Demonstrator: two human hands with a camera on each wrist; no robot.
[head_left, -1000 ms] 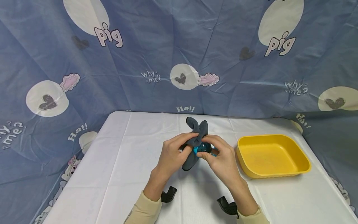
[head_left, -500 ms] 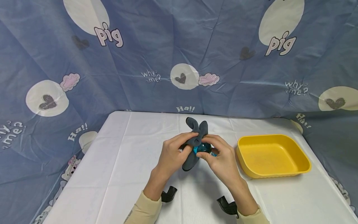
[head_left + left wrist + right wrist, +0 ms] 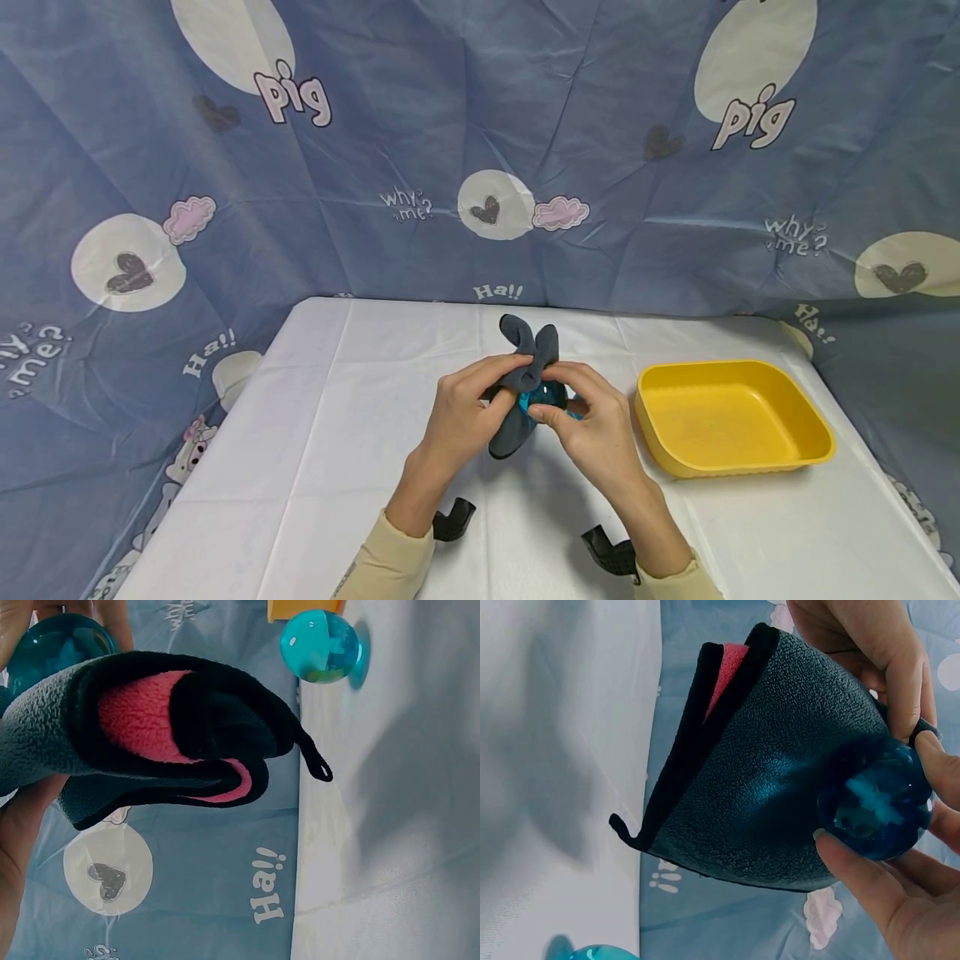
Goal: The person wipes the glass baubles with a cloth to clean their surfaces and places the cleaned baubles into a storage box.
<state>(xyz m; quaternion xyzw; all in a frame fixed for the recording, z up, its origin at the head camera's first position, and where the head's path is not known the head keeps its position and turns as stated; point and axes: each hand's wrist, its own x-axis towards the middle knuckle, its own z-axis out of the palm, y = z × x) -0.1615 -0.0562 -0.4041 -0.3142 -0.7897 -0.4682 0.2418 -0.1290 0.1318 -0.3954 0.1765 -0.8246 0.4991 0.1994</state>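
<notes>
My left hand (image 3: 467, 410) grips a dark grey cloth (image 3: 512, 433) bunched above the table. The cloth's pink inner side, black edging and small hanging loop show in the left wrist view. My right hand (image 3: 603, 429) holds a see-through blue ball (image 3: 874, 799) between thumb and fingers, and a pale shape shows inside it. The cloth (image 3: 780, 750) lies up against the ball. A second blue ball on a small round foot (image 3: 321, 646) stands on the table; in the head view it is mostly hidden behind my right hand.
A yellow rectangular tub (image 3: 738, 471) stands on the white-covered table (image 3: 360, 433), right of my hands. Black camera mounts (image 3: 453, 521) stick out at both wrists. A blue printed curtain (image 3: 360, 150) hangs behind the table.
Almost nothing differs. My right thumb and the blue ball shift very slightly; both hands keep their hold.
</notes>
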